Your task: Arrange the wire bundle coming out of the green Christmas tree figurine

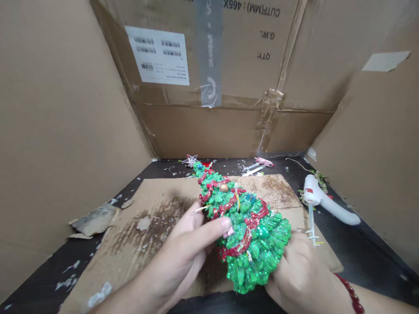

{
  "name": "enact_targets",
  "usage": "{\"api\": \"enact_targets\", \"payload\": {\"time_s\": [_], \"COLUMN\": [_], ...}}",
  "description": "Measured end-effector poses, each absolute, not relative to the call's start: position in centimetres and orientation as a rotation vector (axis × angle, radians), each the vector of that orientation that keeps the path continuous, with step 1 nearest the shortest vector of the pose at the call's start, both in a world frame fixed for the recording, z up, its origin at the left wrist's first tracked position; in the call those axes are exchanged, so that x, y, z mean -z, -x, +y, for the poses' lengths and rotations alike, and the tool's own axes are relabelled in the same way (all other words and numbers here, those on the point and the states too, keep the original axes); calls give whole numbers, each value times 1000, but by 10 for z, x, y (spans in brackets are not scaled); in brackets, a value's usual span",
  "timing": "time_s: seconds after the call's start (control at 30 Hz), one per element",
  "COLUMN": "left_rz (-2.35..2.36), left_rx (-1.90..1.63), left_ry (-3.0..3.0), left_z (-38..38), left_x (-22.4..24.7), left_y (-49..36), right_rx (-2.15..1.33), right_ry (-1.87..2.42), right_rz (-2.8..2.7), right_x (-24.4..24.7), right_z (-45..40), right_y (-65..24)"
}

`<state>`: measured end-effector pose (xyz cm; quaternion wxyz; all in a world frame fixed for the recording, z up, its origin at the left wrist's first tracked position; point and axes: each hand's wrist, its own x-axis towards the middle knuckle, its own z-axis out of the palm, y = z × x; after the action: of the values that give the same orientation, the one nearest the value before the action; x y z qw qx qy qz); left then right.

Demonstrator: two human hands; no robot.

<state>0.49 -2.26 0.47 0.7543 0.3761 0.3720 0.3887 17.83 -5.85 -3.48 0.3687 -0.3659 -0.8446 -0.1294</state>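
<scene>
Left fingers (214,229) grip the glittery tree (242,218) along its side, while right fingers (282,265) clasp its wide base.

Both hands (193,244) raised centrally, left thumb extended, right fingers curled

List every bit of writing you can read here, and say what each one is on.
"CUTF(MM) : 465X", upside down and cut off by the picture's edge, on the back cardboard panel.
"G.W.:", upside down, on the same panel.
"QTY:", upside down, on the same panel.
"DRAGBAR", running sideways up the grey tape; the lettering after it is cut off.
The white label has barcodes and print too small to read.
</scene>
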Motion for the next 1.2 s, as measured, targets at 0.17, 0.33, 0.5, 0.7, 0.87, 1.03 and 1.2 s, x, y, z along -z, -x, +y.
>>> {"api": "enact_targets", "payload": {"time_s": [0.17, 0.33, 0.5, 0.7, 0.87, 1.03, 1.2], "left_rz": [837, 867, 897, 957, 963, 981, 989], "left_rx": [-838, -878, -942, -971, -1066, -1189, -1200], "left_ry": [-791, -754, -760, -659, -732, -820, -779], "left_z": [-24, -15, -3, -1, 6, 11, 12], "left_x": [-2, 1, -1, -1, -4, -12, -17], "left_y": [-7, -5, 0, 1, 4, 10, 11], "right_rx": [322, 71, -1156, -2249, -2294, -2085, -881], "right_ry": [944, 1035, 1208, 1015, 904, 1136, 1563], "right_rz": [-2223, -2199, -1895, -1030, -894, -1217, -2053], "right_x": [40, 37, 28, 19, 17, 19, 16], "right_z": [-60, -61, -60, -61, -56, -50, -53], "right_y": [-177, -175, -173, -174, -175, -177, -183]}}
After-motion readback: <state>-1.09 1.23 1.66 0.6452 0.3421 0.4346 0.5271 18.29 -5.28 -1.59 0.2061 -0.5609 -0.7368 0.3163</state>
